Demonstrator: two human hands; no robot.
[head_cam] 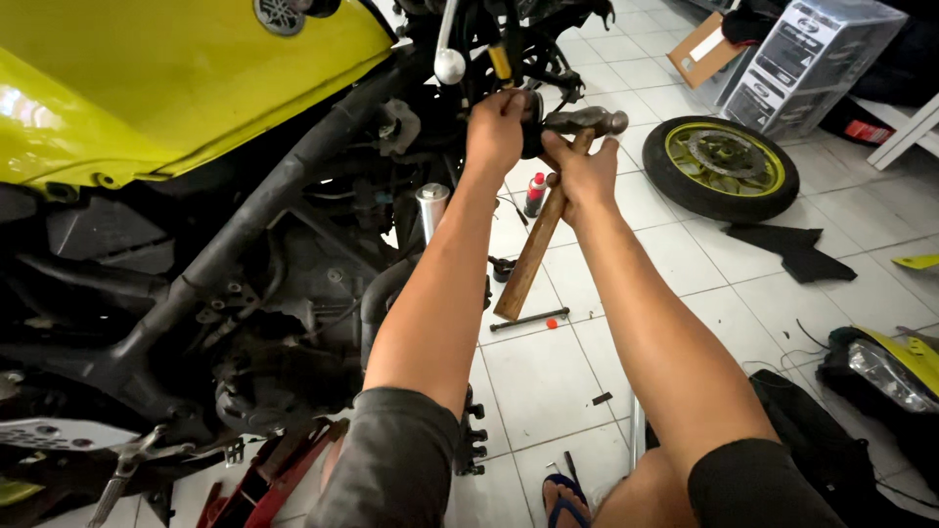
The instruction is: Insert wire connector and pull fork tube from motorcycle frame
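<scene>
White tiled floor (pixel 685 284), daylight, white furniture leg (pixel 905 137)

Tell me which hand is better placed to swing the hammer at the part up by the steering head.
Right, probably. The right hand already grips the hammer high on its wooden handle, just under the metal head. The left hand is closed around the dark part on the motorcycle, seemingly steadying it.

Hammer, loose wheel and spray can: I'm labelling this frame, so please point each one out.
Hammer (pixel 536 244): head view, on the wooden handle below the right hand.
Loose wheel (pixel 675 186): head view, on the black tyre's left side.
Spray can (pixel 535 196): head view, on its body, standing on the floor tiles.
</scene>
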